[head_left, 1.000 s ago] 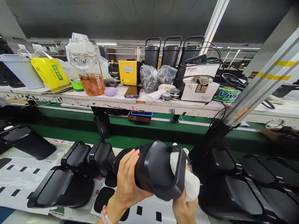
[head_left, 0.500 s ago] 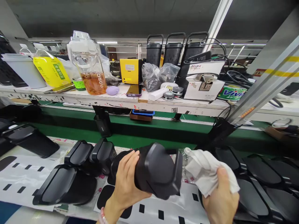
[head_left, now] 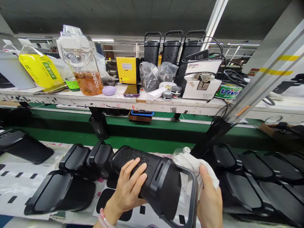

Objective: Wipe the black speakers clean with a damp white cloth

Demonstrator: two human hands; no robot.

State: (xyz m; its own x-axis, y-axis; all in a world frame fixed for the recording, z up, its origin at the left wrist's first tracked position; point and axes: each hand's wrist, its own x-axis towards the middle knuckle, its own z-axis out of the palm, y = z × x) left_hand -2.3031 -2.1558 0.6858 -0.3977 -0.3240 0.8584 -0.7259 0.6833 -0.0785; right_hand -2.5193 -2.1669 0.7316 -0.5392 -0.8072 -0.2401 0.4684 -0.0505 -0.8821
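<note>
My left hand, with a pink bead bracelet at the wrist, is wrapped around a black plastic housing with a loop handle. The housing lies tilted above the bench, its handle end toward the lower right. A white cloth is bunched in my right hand, just behind the handle. Whether the cloth touches the handle I cannot tell. Part of a clear bottle with a white cap shows behind the cloth.
Similar black housings stand at the left, and several more fill the right. White sheets with black patches cover the bench. Above, a shelf carries a drink jug, a yellow box and a white DELMA box.
The housing has turned, so its long side and raised handle now show. My right hand has brought the cloth left, up to the handle end. The camera view has shifted slightly.
</note>
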